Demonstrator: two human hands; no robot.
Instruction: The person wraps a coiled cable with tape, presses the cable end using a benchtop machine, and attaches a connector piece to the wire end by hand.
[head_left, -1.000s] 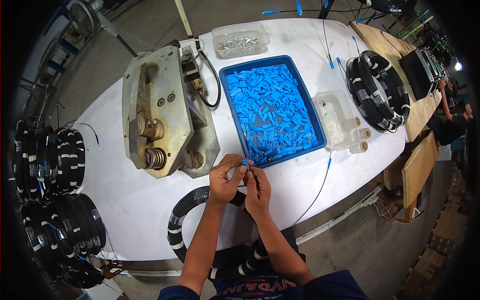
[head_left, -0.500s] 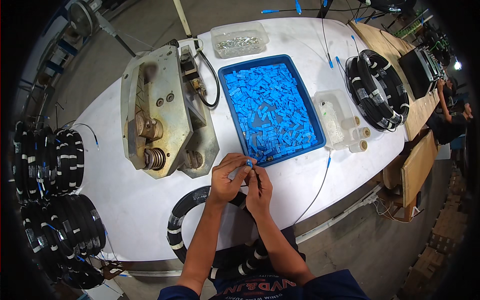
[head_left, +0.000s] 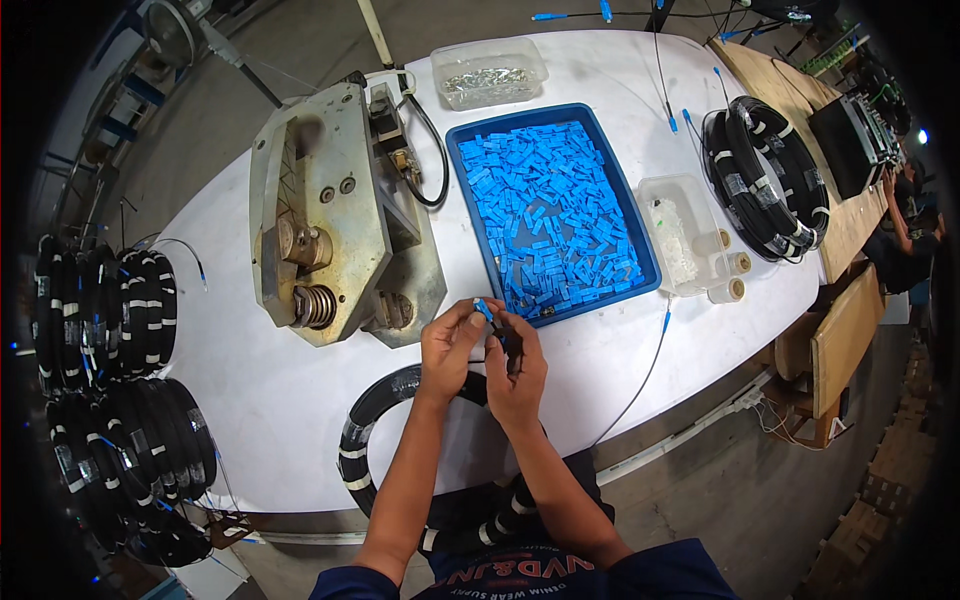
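Note:
A small blue fibre-optic connector [head_left: 484, 309] sits pinched between the thumb and fingers of my left hand [head_left: 449, 347]. Close beside it, my right hand [head_left: 515, 372] has its fingers closed round the thin dark cable end behind the connector; the fingers partly hide this end. Under my wrists lies a black cable coil [head_left: 356, 440] bound with white tape, part on the table and part over its near edge. Just beyond my hands stands a blue tray [head_left: 655, 265] filled with loose blue connector housings [head_left: 560, 200].
To the left stands a heavy metal press [head_left: 335, 220]. Clear plastic tubs [head_left: 490, 75] sit behind and right of the tray. Small tape rolls [head_left: 728, 291] and another cable coil [head_left: 765, 180] lie at right. More coils [head_left: 130, 470] hang at left. A person [head_left: 905, 225] is at far right.
My right hand has lowered slightly away from the left, and its fingers have shifted. More of the blue connector now shows, tilted in my left fingers. The view has shifted a little.

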